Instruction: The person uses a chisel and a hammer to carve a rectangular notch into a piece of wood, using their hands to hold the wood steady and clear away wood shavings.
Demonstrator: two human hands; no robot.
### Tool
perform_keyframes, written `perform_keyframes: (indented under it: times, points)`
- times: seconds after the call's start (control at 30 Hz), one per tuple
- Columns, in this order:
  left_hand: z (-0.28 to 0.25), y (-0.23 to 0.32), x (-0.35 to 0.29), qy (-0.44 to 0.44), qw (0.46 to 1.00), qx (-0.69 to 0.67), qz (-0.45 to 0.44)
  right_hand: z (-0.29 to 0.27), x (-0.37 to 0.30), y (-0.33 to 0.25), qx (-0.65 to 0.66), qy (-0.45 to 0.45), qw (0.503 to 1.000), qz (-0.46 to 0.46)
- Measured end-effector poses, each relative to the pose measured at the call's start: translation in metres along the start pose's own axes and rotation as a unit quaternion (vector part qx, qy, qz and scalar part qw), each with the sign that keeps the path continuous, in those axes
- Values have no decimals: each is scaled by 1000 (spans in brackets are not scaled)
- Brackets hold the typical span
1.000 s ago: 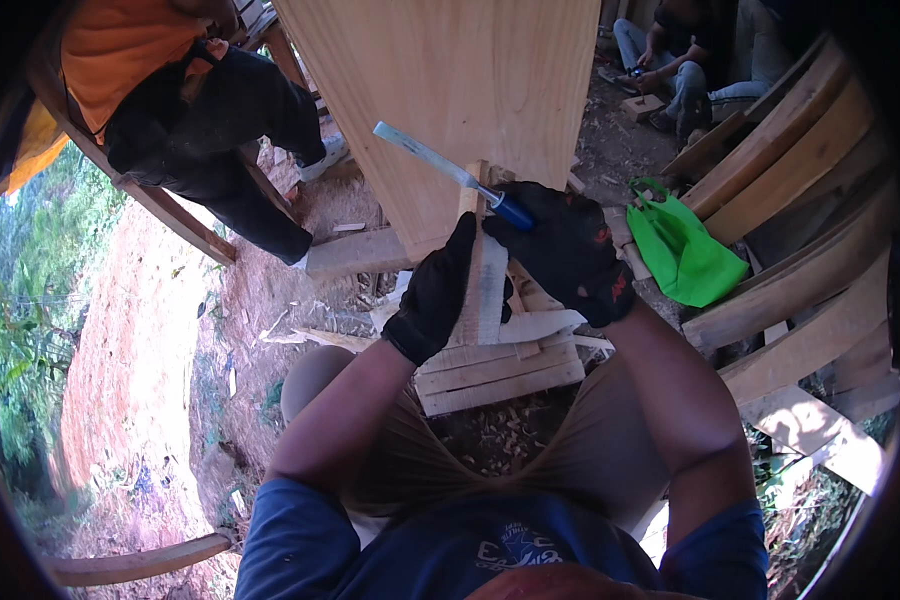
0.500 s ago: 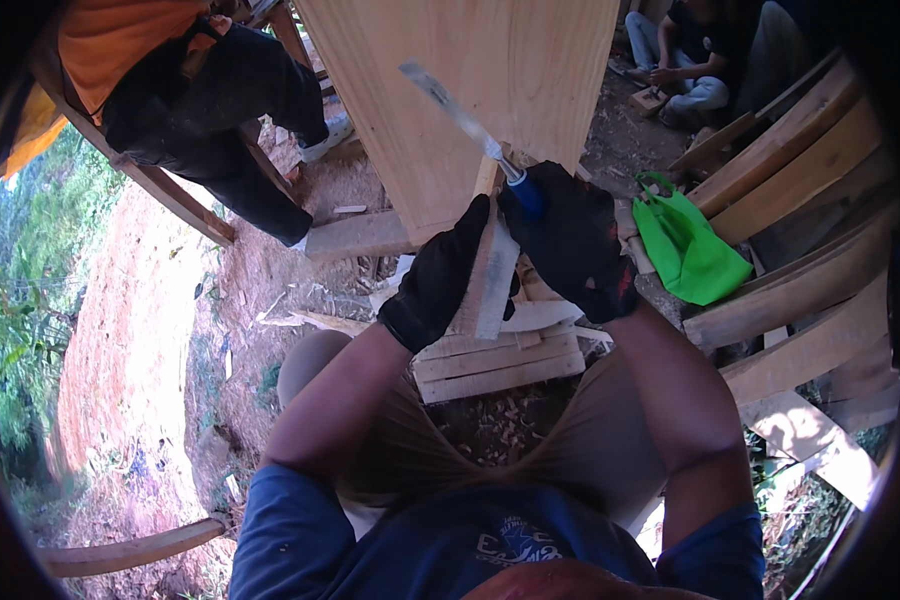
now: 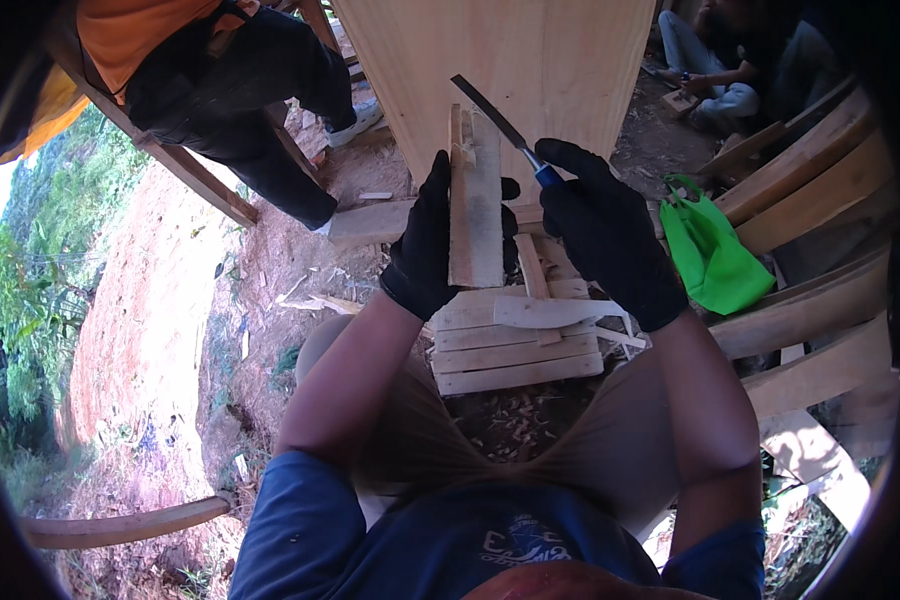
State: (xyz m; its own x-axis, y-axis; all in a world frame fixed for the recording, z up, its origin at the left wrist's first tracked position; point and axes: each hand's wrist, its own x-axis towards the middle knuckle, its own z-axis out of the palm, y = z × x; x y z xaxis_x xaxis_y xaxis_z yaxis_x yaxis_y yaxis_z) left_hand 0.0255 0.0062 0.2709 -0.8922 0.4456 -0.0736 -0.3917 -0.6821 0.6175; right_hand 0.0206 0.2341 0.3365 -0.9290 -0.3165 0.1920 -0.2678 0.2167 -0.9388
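Note:
My left hand (image 3: 426, 240), in a black glove, grips a short wooden block (image 3: 477, 215) held upright in front of me. A curled wood shaving clings near the block's upper end. In my gloved right hand (image 3: 610, 225) is a chisel (image 3: 498, 124) with a blue handle, its blade slanting up and left past the block. Blade and block look apart. Below them sits a low slatted wooden stand (image 3: 515, 370), with a pale curved wood piece (image 3: 540, 312) and a narrow wooden stick (image 3: 532, 265) lying on it.
A wide wooden board (image 3: 510, 50) rises beyond my hands. To the right lie a green bag (image 3: 710, 250) and several stacked planks (image 3: 800, 290). One person in dark trousers (image 3: 240, 110) stands at the far left; another person (image 3: 725, 70) sits at the far right. Wood shavings litter the ground.
The block has turned more upright in my left hand. My right hand has moved right with the chisel, away from the block. The whole view has shifted slightly.

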Motion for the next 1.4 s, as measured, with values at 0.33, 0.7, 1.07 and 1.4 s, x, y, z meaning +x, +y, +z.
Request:
perform_keyframes:
  times: [0.33,0.7,1.07,1.4]
  points:
    - [-23,14,1,154,975,5,160,21,-13,8,-113,-92,983,-109]
    - [-25,12,7,167,968,90,166,15,-8,-21,123,-150,966,168]
    - [-50,-11,32,349,837,339,251,34,-20,-17,275,-70,921,267]
    - [-61,-23,25,317,551,719,281,34,-30,-12,364,-73,884,283]
